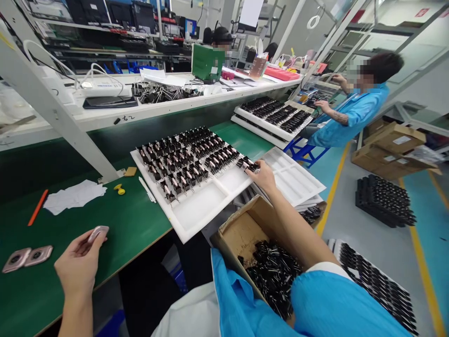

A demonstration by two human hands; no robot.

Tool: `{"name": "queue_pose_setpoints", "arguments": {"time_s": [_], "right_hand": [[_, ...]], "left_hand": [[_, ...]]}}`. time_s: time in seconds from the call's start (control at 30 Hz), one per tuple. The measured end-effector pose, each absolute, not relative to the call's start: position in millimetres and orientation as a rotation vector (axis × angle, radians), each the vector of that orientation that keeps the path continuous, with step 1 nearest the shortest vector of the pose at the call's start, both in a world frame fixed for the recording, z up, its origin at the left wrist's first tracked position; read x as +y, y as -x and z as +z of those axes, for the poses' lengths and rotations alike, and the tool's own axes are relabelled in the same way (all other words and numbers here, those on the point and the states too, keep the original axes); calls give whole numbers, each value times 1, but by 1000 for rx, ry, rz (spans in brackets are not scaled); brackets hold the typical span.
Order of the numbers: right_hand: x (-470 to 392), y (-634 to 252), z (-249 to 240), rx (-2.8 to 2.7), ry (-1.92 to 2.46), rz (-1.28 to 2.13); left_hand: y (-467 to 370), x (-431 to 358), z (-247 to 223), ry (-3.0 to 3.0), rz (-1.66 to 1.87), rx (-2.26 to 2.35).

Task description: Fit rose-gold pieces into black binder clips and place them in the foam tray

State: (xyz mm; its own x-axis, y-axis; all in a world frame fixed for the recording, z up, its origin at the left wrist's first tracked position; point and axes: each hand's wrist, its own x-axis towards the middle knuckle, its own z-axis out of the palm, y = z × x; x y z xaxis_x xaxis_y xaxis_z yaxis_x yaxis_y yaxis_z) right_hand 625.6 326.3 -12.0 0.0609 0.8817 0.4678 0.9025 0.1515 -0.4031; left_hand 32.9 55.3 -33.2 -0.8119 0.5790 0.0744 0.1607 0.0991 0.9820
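Observation:
My left hand (79, 262) is closed on a small pink rounded part (98, 232), held above the green bench at the lower left. Two similar pink parts with round dark centres (39, 254) lie beside it on the bench. Over at the white tray's right edge, my right hand (264, 178) has its fingers closed on a black binder clip (253, 164); the fingertips partly cover it. Rows of black binder clips (182, 178) gripping pinkish parts fill much of the white tray (201, 210). Bare white compartments show at its front.
Below my right arm stands a cardboard box (228, 224) of loose binder clips (275, 276). White paper (73, 196), an orange stick (38, 207) and a yellow knob (119, 189) lie on the bench. A co-worker in blue (365, 112) sits by another filled tray (275, 114).

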Motion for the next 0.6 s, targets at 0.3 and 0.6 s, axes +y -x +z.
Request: {"name": "queue_pose_setpoints", "arguments": {"time_s": [0.3,0.6], "right_hand": [[307,-639,-25,-1594,1525,-88],[118,-644,-168,-1652,2299,706]], "left_hand": [[-32,59,-34,-793,1831,2024],[-25,63,-44,-904,1827,2117]]}}
